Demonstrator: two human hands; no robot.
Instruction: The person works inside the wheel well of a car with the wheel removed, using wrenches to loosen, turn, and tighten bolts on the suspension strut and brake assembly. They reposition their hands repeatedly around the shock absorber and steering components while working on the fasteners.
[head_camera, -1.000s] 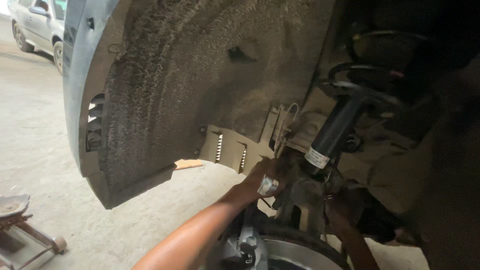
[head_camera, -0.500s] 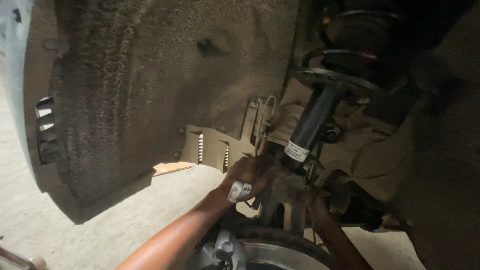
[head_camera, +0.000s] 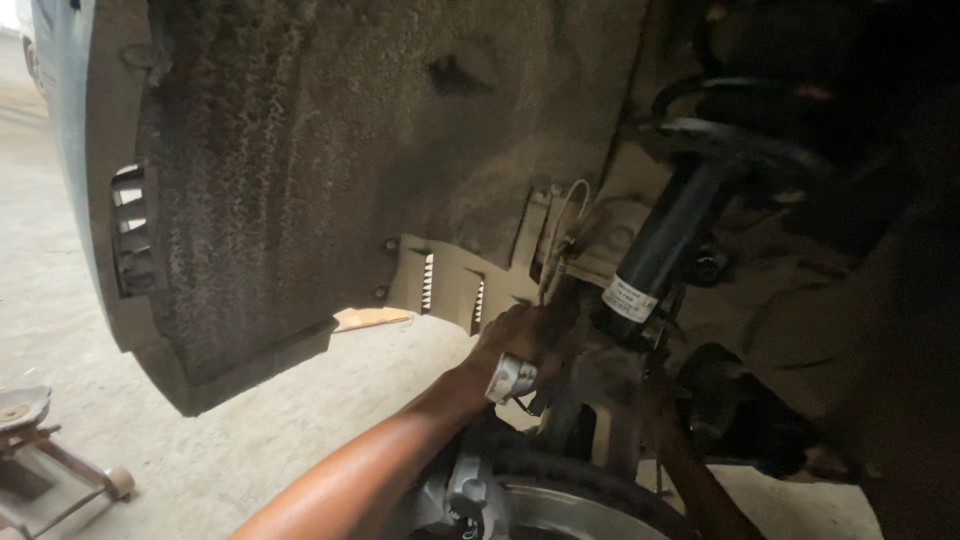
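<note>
The left hand (head_camera: 525, 345) is curled around a small silvery tool (head_camera: 512, 378) at the foot of the strut (head_camera: 660, 255), just above the brake disc (head_camera: 560, 510). The right hand is hidden behind the strut mount at 3 o'clock; its grip cannot be told. A floor jack (head_camera: 40, 450) sits at 9 o'clock.

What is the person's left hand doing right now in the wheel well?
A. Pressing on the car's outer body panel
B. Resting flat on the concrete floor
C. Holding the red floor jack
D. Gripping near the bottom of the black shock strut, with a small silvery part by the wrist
D: the left hand is closed at the foot of the black strut, with a small silvery part at its heel.
</note>
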